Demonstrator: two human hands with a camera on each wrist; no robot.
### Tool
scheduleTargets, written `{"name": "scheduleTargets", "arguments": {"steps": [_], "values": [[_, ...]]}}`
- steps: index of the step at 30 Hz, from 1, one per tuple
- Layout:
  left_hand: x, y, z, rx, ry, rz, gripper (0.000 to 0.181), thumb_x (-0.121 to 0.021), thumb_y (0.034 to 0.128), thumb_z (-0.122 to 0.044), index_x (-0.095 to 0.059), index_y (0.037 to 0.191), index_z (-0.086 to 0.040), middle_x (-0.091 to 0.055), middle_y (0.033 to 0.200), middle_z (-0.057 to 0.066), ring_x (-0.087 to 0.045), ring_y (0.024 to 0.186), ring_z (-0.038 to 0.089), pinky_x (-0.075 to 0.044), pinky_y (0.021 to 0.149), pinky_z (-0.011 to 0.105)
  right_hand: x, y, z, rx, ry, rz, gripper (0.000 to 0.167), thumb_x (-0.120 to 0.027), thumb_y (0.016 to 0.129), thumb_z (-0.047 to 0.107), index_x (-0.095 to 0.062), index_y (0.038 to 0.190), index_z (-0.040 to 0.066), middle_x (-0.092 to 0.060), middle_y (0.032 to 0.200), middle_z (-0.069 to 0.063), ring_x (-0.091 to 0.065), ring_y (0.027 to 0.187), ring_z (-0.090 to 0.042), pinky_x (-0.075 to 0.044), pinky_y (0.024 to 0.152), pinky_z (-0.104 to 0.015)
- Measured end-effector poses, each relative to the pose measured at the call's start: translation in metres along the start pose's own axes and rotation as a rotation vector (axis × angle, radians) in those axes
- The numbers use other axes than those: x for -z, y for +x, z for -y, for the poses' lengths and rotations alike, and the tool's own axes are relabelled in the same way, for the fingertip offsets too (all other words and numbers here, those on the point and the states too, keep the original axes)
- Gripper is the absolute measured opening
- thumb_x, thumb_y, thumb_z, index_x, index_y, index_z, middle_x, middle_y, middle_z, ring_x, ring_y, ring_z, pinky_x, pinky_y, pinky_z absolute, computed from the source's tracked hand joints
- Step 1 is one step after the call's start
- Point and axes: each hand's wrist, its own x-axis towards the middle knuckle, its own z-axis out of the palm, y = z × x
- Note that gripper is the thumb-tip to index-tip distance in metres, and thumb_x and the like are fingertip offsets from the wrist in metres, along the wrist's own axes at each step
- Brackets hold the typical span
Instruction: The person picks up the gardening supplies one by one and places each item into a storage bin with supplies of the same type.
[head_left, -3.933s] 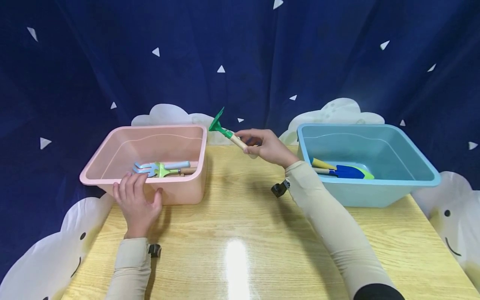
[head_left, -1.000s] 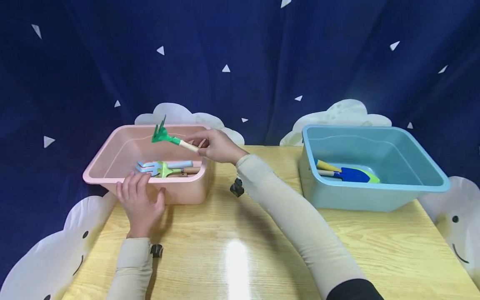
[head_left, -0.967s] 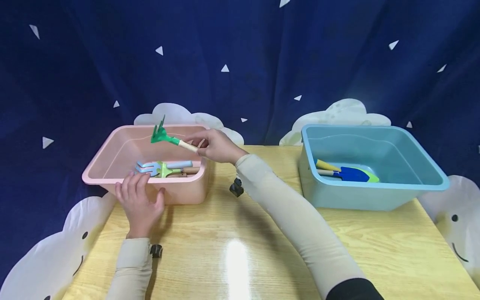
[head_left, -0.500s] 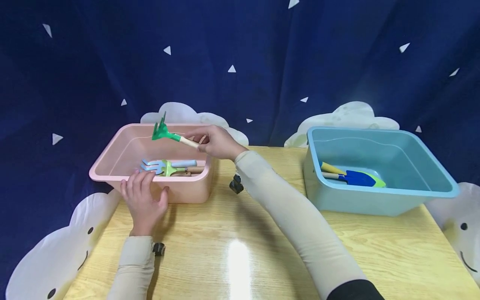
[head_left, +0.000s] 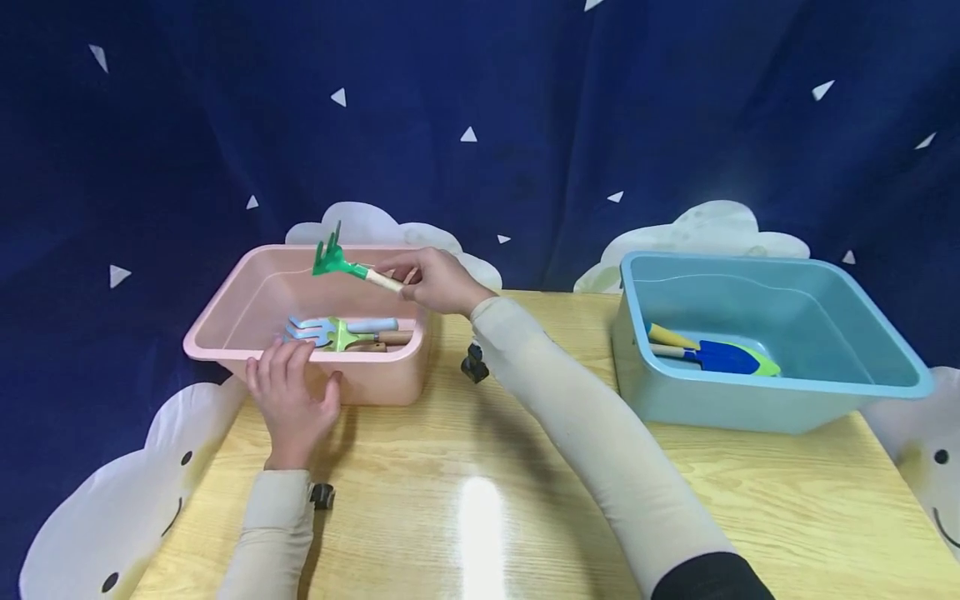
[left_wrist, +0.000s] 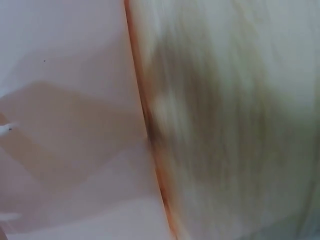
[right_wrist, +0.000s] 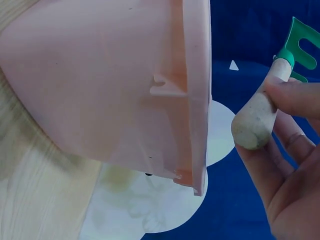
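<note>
My right hand (head_left: 442, 282) pinches the pale wooden handle of a small green hand rake (head_left: 335, 260), its tines pointing up and left. The rake hangs above the right part of the pink bin (head_left: 201, 340). In the right wrist view, thumb and fingers hold the handle (right_wrist: 252, 125) near its rounded end, beside the bin's outer wall. My left hand (head_left: 295, 408) grips the near rim of the pink bin, fingers over the edge. Inside lie a light blue hand fork (head_left: 310, 331), a light green fork (head_left: 341, 335) with a brown handle, and another brown handle, partly hidden.
At the right stands a blue bin (head_left: 780, 392) holding a blue trowel (head_left: 727, 357), a yellow handle (head_left: 671, 336) and something lime green beneath. Both bins sit on a wooden table (head_left: 405, 508). A dark blue curtain (head_left: 525, 100) hangs behind.
Since the earliest frame, my right hand has carried the green rake leftward from between the bins to over the pink bin. My left hand stays on the rim. The head view shifts slightly.
</note>
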Motion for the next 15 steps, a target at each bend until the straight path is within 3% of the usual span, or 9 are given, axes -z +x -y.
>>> {"name": "scheduleTargets", "arguments": {"steps": [8,15], "values": [[-0.003,-0.002,-0.002,-0.012,0.014,-0.001,0.049,-0.065,0.0743,-0.025,-0.06,0.118,-0.004,-0.06,0.12,0.016,-0.048,0.123,0.038,-0.02,0.113,0.063,0.003,0.01,0.002,0.007,-0.039,-0.017,0.047,-0.067,0.084,-0.003,-0.07,0.125,0.02,-0.073,0.097,-0.006,-0.068,0.087,-0.015,-0.051,0.072,-0.021],[-0.004,0.001,-0.001,-0.027,0.008,-0.041,0.048,-0.065,0.073,-0.024,-0.061,0.116,-0.004,-0.061,0.118,0.016,-0.049,0.122,0.039,-0.02,0.114,0.06,0.001,0.018,0.005,0.039,-0.048,-0.019,0.05,-0.065,0.082,-0.005,-0.07,0.125,0.02,-0.075,0.098,-0.006,-0.068,0.09,-0.015,-0.052,0.074,-0.022]]}}
